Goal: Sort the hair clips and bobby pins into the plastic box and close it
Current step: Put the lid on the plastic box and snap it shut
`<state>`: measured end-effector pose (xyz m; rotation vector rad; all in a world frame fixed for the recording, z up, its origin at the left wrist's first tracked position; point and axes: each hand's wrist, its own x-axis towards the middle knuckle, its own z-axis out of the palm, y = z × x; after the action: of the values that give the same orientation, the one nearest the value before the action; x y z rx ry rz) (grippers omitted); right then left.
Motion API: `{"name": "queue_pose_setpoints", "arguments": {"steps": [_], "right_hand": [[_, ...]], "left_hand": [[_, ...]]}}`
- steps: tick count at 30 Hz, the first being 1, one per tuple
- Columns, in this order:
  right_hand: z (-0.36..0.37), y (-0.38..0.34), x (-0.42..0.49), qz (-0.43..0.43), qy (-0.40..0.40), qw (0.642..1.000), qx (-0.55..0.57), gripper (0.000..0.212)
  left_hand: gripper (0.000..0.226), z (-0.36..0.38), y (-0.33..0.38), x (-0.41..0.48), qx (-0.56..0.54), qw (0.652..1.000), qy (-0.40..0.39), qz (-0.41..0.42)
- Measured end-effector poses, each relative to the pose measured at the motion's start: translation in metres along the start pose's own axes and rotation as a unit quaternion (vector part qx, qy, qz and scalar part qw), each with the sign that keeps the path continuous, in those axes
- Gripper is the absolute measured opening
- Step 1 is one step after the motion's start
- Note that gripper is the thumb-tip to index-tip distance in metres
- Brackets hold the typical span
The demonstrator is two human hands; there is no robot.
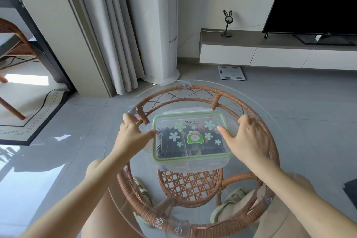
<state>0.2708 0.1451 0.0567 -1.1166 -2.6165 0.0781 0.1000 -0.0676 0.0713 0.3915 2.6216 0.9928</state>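
Observation:
A clear plastic box (170, 153) with a green-rimmed lid (190, 119) sits in the middle of a round glass table. The lid lies on top of the box and carries flower stickers and a green frog sticker. Dark bobby pins and hair clips show through the lid, in a left and a right compartment. My left hand (133, 133) is at the box's left side, thumb tip against the left flap. My right hand (245, 137) rests on the right side, thumb on the lid. The flaps on all sides stick out flat.
The glass tabletop (286, 121) lies on a rattan frame (193, 91) with suction cups. My knees and sandalled feet show under the glass. Beyond are a grey tiled floor, curtains, a bathroom scale (231, 72), a TV cabinet (270, 52) and a rattan chair at left.

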Motion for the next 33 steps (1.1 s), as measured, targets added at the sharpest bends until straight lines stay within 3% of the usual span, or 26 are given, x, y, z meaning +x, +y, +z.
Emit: {"name": "queue_pose_setpoints", "arguments": {"steps": [2, 5, 12, 17, 23, 27, 28, 29, 31, 33], "right_hand": [[-0.004, -0.003, 0.001, -0.012, -0.028, 0.998, -0.055, 0.058], [-0.006, -0.006, 0.004, -0.058, -0.078, 0.994, -0.059, 0.055], [-0.004, 0.004, 0.024, -0.047, -0.201, 0.972, 0.115, 0.056], [0.001, 0.007, 0.018, -0.007, -0.223, 0.939, 0.261, 0.053], [-0.015, -0.015, -0.018, 0.0, -0.195, 0.955, 0.224, 0.055], [-0.037, -0.035, -0.061, -0.011, -0.412, 0.882, 0.228, 0.071], [-0.044, -0.035, -0.059, -0.018, -0.412, 0.887, 0.207, 0.073], [-0.05, -0.033, -0.051, -0.033, -0.358, 0.917, 0.172, 0.072], [-0.05, -0.025, -0.033, -0.082, -0.175, 0.98, 0.045, 0.065], [-0.043, -0.023, -0.025, -0.128, -0.11, 0.986, -0.014, 0.061]], "left_hand": [[0.037, 0.006, 0.001, -0.005, 0.132, 0.99, 0.007, 0.047], [0.053, 0.016, 0.002, -0.015, 0.235, 0.966, -0.027, 0.106], [0.052, 0.015, 0.0, -0.007, 0.185, 0.971, -0.082, 0.124], [0.052, 0.021, 0.001, -0.008, 0.14, 0.978, -0.104, 0.117], [0.052, 0.008, 0.0, 0.024, 0.166, 0.971, -0.128, 0.118], [0.047, 0.001, 0.024, 0.056, 0.2, 0.959, -0.086, 0.18], [0.045, 0.002, 0.031, 0.057, 0.221, 0.95, -0.054, 0.213], [0.045, 0.004, 0.036, 0.055, 0.239, 0.942, -0.008, 0.235], [0.046, 0.005, 0.039, 0.042, 0.258, 0.931, 0.086, 0.244], [0.046, 0.001, 0.03, 0.022, 0.279, 0.926, 0.124, 0.222]]}}
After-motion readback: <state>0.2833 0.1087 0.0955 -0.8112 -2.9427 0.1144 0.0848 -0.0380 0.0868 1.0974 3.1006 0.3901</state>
